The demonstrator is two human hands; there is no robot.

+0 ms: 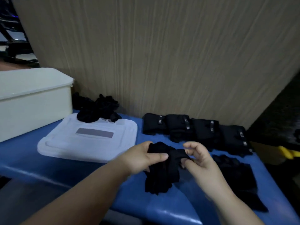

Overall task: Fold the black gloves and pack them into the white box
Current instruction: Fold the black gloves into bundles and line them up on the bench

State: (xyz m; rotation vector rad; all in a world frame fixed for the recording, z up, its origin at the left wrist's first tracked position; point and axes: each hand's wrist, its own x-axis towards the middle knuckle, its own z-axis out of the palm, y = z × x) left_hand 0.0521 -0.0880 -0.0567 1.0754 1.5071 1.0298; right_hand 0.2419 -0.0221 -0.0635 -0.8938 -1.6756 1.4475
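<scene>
White box (pixel 32 101) sat far left on the blue surface (pixel 24 156), inside hidden; its lid (pixel 87 140) lay beside it, loose gloves (pixel 97 111) heaped on the far edge. Left hand (pixel 139 158) and right hand (pixel 199 159) both pinched a crumpled black glove (pixel 162 171) mid-surface, folded gloves (pixel 194 130) lined up behind.

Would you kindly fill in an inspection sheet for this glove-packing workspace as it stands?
Surface: blue table.
Job's things: white box at back left; white lid flat beside it; folded gloves in a row by the wall; loose gloves heaped at the lid's far edge; flat gloves at right; held glove in the middle.
Clutter: yellow object beyond the table's right edge, unidentifiable.
Hands: left hand grips the held glove; right hand pinches it.
Cables: nothing seen.
Surroundings: wood-grain panel behind the table.
</scene>
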